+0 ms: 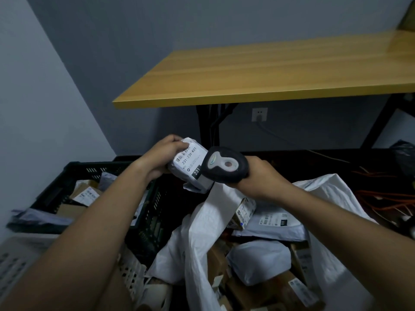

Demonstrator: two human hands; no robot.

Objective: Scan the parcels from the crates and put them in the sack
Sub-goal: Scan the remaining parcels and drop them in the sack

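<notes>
Nearest, open white woven sack, part-filled, at five o'clock. Centre: left hand grips grey label-up polybag parcel; right hand clasps black handheld scanner, evidently for reading. Beyond, nine o'clock: black slotted crate.

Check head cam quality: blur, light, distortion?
Head view: dim, flat light; parcel label in left hand readable, scanner in right hand sharp; table edges bow from the wide lens; black crate and frame corners smeared.
</notes>
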